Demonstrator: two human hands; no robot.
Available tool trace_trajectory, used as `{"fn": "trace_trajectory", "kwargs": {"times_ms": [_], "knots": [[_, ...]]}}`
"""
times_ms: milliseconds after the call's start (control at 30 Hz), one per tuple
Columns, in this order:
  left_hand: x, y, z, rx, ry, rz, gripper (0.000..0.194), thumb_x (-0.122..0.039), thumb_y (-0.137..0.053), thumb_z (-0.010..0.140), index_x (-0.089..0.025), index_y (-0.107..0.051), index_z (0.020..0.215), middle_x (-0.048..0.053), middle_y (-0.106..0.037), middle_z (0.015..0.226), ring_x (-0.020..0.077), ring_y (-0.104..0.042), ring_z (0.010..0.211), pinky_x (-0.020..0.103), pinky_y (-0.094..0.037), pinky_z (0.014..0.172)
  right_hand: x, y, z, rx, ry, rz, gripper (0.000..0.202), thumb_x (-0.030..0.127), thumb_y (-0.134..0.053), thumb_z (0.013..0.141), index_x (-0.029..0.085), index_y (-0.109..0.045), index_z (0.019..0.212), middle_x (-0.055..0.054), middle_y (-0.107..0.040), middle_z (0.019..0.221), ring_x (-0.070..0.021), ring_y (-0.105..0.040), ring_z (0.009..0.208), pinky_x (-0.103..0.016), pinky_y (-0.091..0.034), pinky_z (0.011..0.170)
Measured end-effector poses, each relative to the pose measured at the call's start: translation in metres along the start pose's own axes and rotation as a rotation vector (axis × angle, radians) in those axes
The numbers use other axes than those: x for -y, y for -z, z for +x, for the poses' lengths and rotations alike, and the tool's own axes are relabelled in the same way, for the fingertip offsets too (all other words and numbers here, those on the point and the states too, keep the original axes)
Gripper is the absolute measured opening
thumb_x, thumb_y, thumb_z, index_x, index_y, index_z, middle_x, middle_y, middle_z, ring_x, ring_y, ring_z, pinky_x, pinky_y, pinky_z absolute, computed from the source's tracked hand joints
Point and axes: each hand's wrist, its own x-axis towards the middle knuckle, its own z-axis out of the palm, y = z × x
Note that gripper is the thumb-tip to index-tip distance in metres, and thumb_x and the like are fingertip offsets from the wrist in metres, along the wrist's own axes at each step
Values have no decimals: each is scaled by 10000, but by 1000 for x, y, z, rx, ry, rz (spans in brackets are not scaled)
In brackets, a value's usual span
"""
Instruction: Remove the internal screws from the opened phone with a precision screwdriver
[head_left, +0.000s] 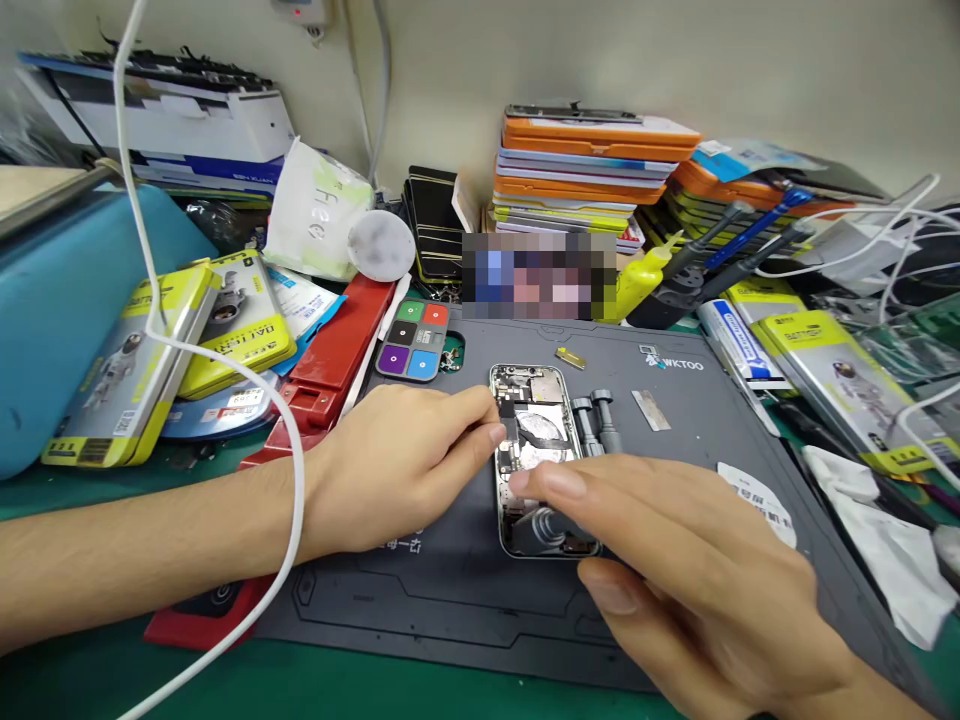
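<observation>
An opened smartphone (pixel 529 425) lies on a dark grey work mat, its circuit boards and silvery inner parts exposed. My left hand (pixel 409 455) is closed at its left edge, with thumb and index finger together over the frame. Over the phone's lower half reaches my right hand (pixel 697 560), fingers stretched out and thumb apart. Its fingertip appears to touch the inside; the palm side is hidden. A grey ringed shape (pixel 544 525) shows at the phone's bottom beneath that hand; I cannot make out what it is. Two grey screwdrivers (pixel 592 415) lie against the right side.
Around the phone, the mat (pixel 450 600) bears a small yellow piece (pixel 571 358), a metal plate (pixel 651 410) and a coloured button pad (pixel 412 340). A white cable (pixel 296 500) crosses over my left forearm. Battery boxes (pixel 135 370), stacked cases (pixel 585 155) and a tool holder (pixel 667 290) surround it.
</observation>
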Motion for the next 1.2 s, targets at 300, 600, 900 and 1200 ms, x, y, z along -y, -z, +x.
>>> {"fn": "trace_trajectory", "kwargs": {"times_ms": [300,600,900,1200], "knots": [[1,-1,1,-9,-10,-18,311,-394,-355,1086,-230,-476,852,-11,-585,735,187,-527,659,299,-319,645,-2,-7,2,-47,75,52,356,191,-437,1087,94,-663,1345,-80,-793,956,-180,-784,918,-284,-655,812],[0,-2,0,-13,-36,-69,310,-390,-379,1089,-233,-466,836,-29,-570,723,169,-500,634,290,-312,629,-2,-10,3,-47,101,46,368,86,-536,981,74,-661,1327,-95,-800,1034,-178,-772,1024,-271,-648,906],[-1,1,-1,1,-38,-83,277,-359,-404,1083,-230,-493,855,-27,-602,762,165,-523,665,285,-325,650,-1,-11,3,-59,67,30,410,51,-550,954,106,-637,1351,-69,-813,986,-174,-785,937,-286,-675,831],[-1,0,-2,2,-38,-101,263,-353,-420,1092,-233,-510,876,-42,-603,753,154,-521,657,276,-333,643,-2,-9,3,-38,101,63,427,29,-540,943,70,-631,1358,-70,-805,971,-170,-763,882,-301,-661,849]]}}
